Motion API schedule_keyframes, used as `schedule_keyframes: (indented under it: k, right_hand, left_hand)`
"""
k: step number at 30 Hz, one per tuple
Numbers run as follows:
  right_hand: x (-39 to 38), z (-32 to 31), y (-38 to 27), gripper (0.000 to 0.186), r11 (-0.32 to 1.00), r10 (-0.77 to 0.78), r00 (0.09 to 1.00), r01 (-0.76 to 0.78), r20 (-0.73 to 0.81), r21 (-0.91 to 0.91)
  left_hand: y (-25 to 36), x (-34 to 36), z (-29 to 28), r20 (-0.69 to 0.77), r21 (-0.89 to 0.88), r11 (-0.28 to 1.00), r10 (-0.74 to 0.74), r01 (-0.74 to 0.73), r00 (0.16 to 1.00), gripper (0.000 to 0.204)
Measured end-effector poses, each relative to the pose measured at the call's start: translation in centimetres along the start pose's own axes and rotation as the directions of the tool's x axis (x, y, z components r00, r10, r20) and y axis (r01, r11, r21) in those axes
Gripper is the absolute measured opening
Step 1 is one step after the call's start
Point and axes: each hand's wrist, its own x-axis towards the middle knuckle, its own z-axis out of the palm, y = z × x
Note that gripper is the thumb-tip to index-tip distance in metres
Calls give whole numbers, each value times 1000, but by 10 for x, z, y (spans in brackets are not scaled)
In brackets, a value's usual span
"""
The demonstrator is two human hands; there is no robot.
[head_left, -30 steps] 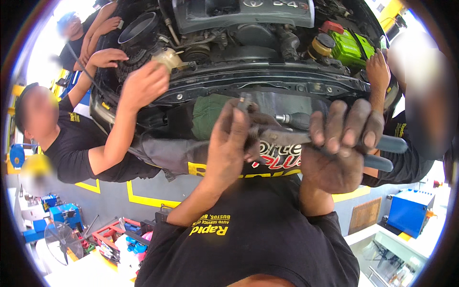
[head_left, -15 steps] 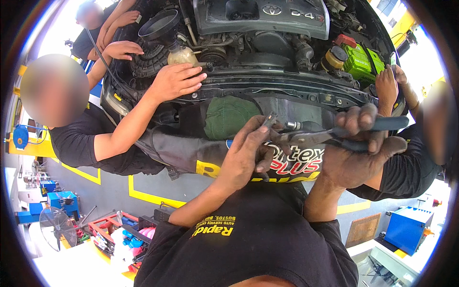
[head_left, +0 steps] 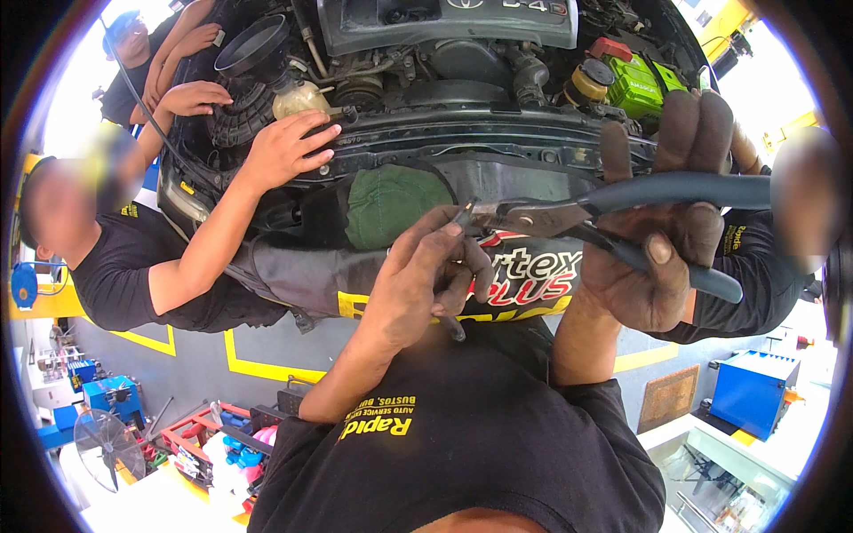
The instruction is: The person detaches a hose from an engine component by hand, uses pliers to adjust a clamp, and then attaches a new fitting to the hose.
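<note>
Right up close, over the black cotton T-shirt with yellow lettering [head_left: 498,444], both hands are busy! The right hand [head_left: 633,286] is wrapped loosely round the steel pliers with dark-grey coated handles [head_left: 542,218], thumb on the lower handle, several fingers raised behind the upper one, the two handles spread apart. The pliers sit level in mid-air, nose pointing at the other hand.

And there's the left hand [head_left: 413,289], blackened fingers pinched on a small, thin piece with a brass-coloured tip [head_left: 466,211]. That tip is right by the nose of the pliers; whether they touch, I can't tell from here.

Just beyond hangs the black padded cover with yellow and white print [head_left: 302,284], draped over the car's front edge, a bunched dark-green cloth [head_left: 400,204] lying on it.

Farther in, on the left, a co-worker's hand [head_left: 289,151] rests with fingers outstretched beside the yellowed translucent reservoir [head_left: 298,102], a wide black plastic funnel [head_left: 253,49] above it. Across the engine bay, on the right, sits the bright green boxy battery [head_left: 633,89]!
</note>
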Motion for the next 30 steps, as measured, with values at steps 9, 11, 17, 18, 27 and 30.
schedule_keyframes:
  k: [9,11,17,18,27,30]
  right_hand:
    - [6,-5,3,70,997,-62,996,59,61,51]
    - [7,-2,3,73,996,-77,995,74,60,42]
    - [-3,-4,2,87,998,-47,990,43,135,37]
    - [-6,-4,1,90,999,-33,989,27,144,45]
    - [5,11,6,99,960,-124,990,102,68,262]
    - [6,24,-9,72,975,30,996,-11,-79,221]
  left_hand:
    - [8,-6,0,70,-159,984,-67,77,995,33]
    - [7,-7,1,57,-146,985,-79,86,995,32]
    - [4,-7,7,-18,-115,987,-114,111,993,46]
    - [4,-8,7,-26,-112,987,-117,113,993,47]
    - [-6,-11,5,-7,-147,974,-174,171,985,50]
    - [-6,-9,5,39,-123,979,-162,165,986,49]
